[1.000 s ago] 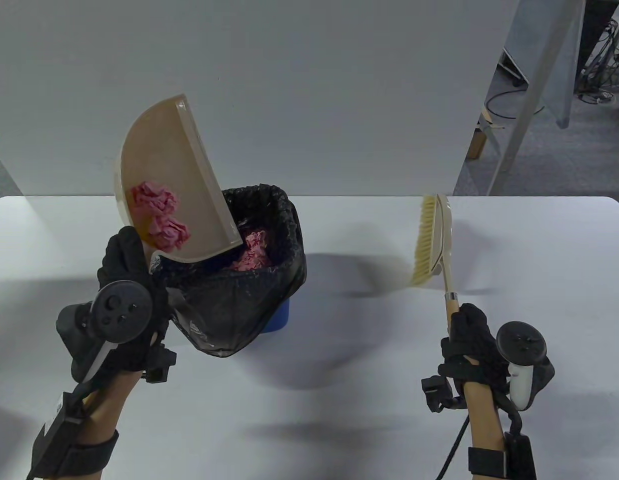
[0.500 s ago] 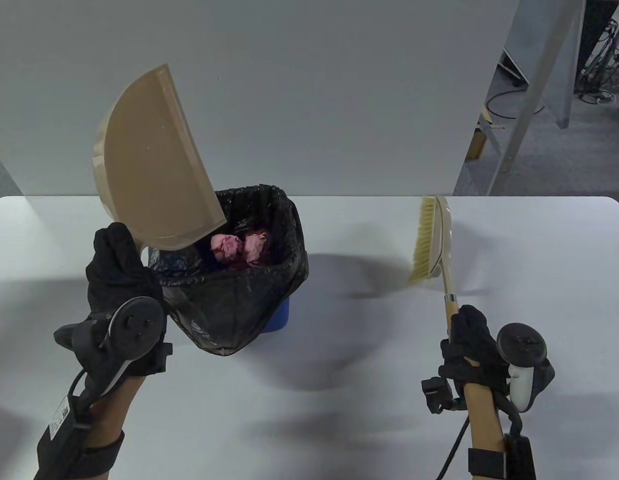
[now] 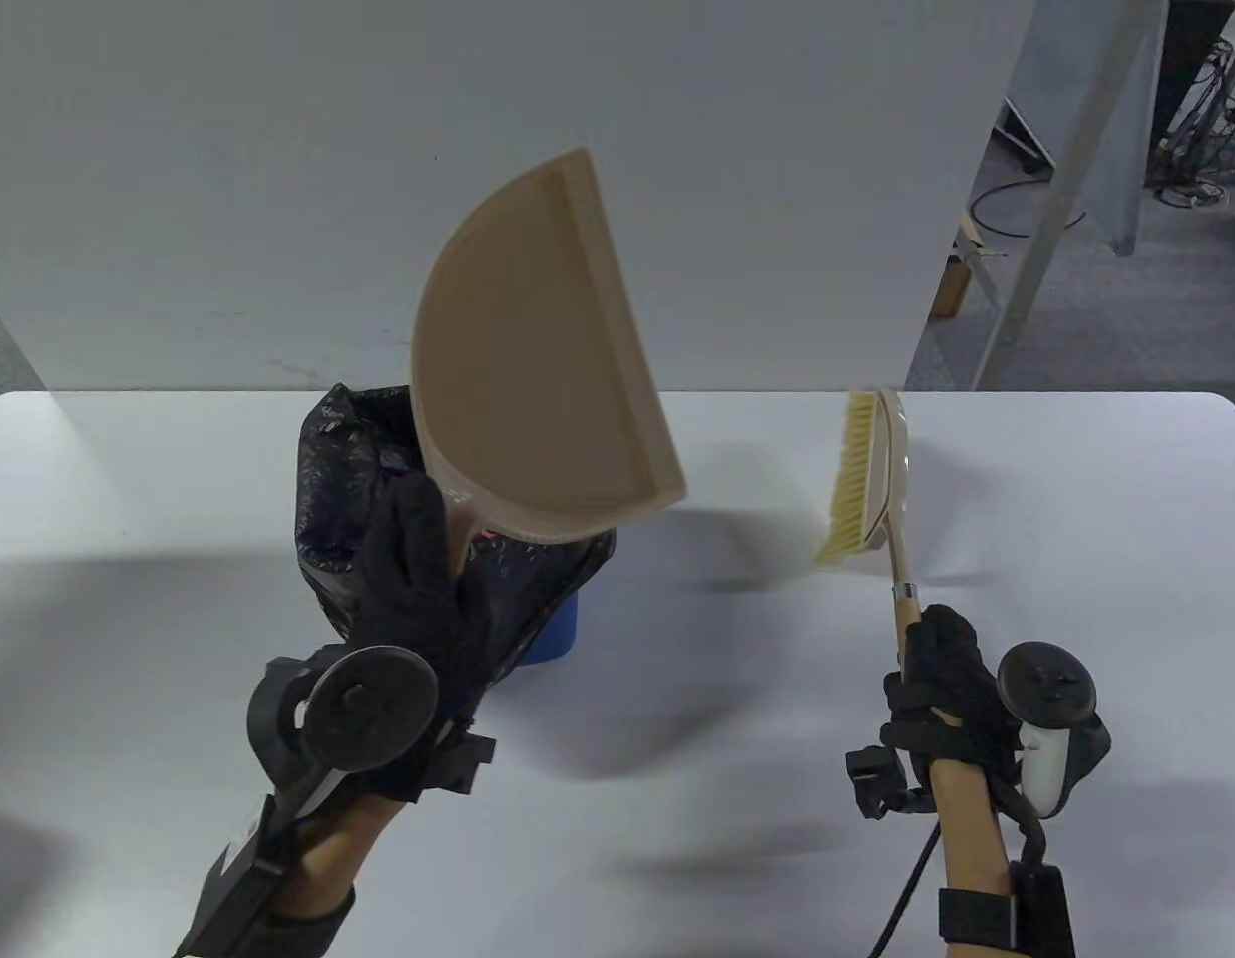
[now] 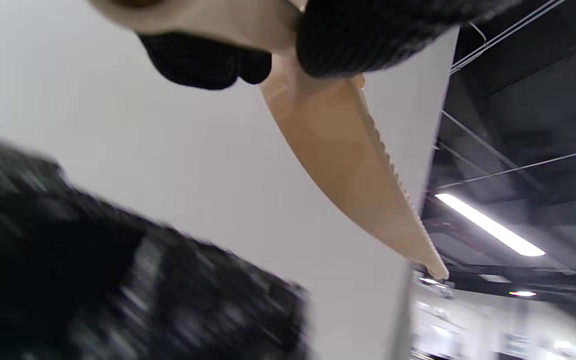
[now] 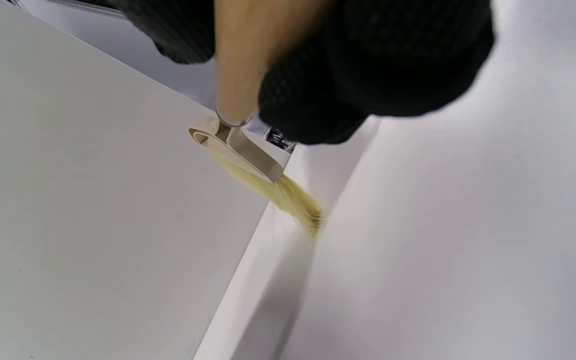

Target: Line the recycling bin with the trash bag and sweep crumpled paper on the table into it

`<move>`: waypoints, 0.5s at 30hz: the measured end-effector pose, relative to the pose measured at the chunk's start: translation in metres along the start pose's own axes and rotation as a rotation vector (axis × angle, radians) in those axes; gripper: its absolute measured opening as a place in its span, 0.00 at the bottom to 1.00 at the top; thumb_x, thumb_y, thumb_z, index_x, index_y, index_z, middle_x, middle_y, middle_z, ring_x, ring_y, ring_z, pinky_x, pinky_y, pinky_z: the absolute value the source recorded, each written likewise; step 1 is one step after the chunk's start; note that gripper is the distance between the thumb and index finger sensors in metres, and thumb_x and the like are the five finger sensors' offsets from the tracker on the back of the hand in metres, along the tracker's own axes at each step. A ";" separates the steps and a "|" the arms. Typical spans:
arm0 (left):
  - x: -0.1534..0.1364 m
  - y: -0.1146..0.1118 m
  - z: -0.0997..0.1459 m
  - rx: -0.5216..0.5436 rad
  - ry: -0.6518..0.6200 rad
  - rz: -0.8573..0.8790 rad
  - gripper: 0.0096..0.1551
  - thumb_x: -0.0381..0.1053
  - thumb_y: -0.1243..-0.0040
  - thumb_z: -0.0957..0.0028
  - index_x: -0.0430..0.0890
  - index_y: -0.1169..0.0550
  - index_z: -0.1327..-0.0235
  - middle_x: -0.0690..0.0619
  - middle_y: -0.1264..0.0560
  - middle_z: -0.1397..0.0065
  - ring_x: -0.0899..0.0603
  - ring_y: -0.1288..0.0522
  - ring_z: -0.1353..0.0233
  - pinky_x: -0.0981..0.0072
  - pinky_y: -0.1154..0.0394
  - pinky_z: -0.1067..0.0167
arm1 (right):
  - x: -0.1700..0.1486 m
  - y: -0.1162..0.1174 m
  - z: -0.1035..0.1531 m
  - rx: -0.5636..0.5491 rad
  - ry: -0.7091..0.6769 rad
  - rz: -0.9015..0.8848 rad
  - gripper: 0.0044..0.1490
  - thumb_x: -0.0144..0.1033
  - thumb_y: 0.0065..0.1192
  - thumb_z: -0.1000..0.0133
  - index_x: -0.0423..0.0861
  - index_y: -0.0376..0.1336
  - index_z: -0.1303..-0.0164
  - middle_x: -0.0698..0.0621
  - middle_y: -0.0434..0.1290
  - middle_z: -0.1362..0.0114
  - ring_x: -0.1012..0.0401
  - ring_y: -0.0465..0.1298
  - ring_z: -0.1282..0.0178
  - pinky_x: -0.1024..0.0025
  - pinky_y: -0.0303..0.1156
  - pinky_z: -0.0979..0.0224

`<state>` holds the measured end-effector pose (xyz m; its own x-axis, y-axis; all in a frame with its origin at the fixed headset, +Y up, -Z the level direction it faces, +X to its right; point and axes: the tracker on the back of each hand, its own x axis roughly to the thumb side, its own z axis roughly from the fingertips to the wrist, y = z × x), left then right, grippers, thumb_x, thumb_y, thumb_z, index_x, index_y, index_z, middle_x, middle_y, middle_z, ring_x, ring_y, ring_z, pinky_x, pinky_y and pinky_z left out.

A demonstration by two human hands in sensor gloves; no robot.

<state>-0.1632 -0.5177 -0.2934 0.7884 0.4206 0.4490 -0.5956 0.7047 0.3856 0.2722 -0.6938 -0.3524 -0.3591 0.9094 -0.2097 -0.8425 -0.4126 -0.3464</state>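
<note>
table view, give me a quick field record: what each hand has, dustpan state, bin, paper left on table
left hand: grips the dustpan by its handle
dustpan: raised, tilted up on edge above the bin, no paper visible in it
right hand: grips the brush by its wooden handle, bristle tips at the table
bin: blue, lined with a black trash bag, mouth mostly hidden by the dustpan
loose paper on table: none visible

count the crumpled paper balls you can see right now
0 clearly visible. The dustpan is empty, and it hides the mouth of the bag-lined bin; any paper inside may be hidden.
</note>
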 end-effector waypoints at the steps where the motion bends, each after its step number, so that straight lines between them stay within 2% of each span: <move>1: 0.003 -0.008 0.000 -0.030 -0.008 0.060 0.49 0.42 0.41 0.39 0.37 0.55 0.16 0.33 0.50 0.14 0.32 0.32 0.23 0.47 0.22 0.33 | 0.001 -0.001 0.001 -0.011 -0.008 -0.002 0.34 0.40 0.46 0.32 0.36 0.50 0.19 0.35 0.67 0.30 0.52 0.80 0.53 0.66 0.83 0.59; 2: 0.009 -0.024 -0.001 -0.089 -0.016 0.177 0.49 0.42 0.41 0.39 0.37 0.55 0.16 0.33 0.50 0.14 0.32 0.32 0.23 0.47 0.22 0.33 | 0.002 -0.003 0.002 -0.033 -0.020 -0.005 0.34 0.40 0.46 0.32 0.36 0.50 0.19 0.36 0.67 0.30 0.52 0.80 0.53 0.66 0.83 0.60; 6: 0.024 -0.073 -0.004 -0.258 0.024 0.372 0.49 0.42 0.42 0.39 0.37 0.56 0.16 0.33 0.51 0.14 0.33 0.32 0.22 0.48 0.22 0.33 | 0.003 -0.008 0.005 -0.082 -0.027 -0.046 0.35 0.40 0.45 0.32 0.36 0.49 0.19 0.36 0.66 0.30 0.52 0.80 0.53 0.66 0.83 0.59; 8: 0.029 -0.103 -0.007 -0.336 0.071 0.390 0.49 0.43 0.42 0.38 0.37 0.57 0.16 0.33 0.51 0.14 0.33 0.32 0.22 0.49 0.22 0.32 | 0.001 -0.013 0.006 -0.110 -0.018 -0.081 0.35 0.40 0.45 0.32 0.36 0.49 0.19 0.36 0.66 0.29 0.52 0.80 0.52 0.66 0.83 0.59; 12: 0.026 -0.151 -0.016 -0.389 0.198 0.325 0.49 0.43 0.42 0.38 0.36 0.57 0.17 0.32 0.52 0.15 0.33 0.32 0.23 0.50 0.22 0.33 | -0.003 -0.022 0.005 -0.156 0.022 -0.136 0.35 0.40 0.44 0.32 0.35 0.48 0.19 0.35 0.65 0.29 0.52 0.79 0.52 0.66 0.82 0.58; 15: 0.019 -0.188 -0.023 -0.479 0.288 0.291 0.49 0.43 0.43 0.37 0.36 0.58 0.17 0.32 0.53 0.15 0.33 0.33 0.22 0.50 0.22 0.32 | -0.006 -0.027 0.003 -0.182 0.035 -0.129 0.35 0.39 0.44 0.32 0.35 0.47 0.19 0.34 0.64 0.28 0.52 0.79 0.51 0.66 0.82 0.57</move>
<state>-0.0329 -0.6287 -0.3758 0.6538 0.7238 0.2206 -0.7095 0.6877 -0.1537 0.2954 -0.6880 -0.3388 -0.2363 0.9541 -0.1839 -0.7929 -0.2987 -0.5310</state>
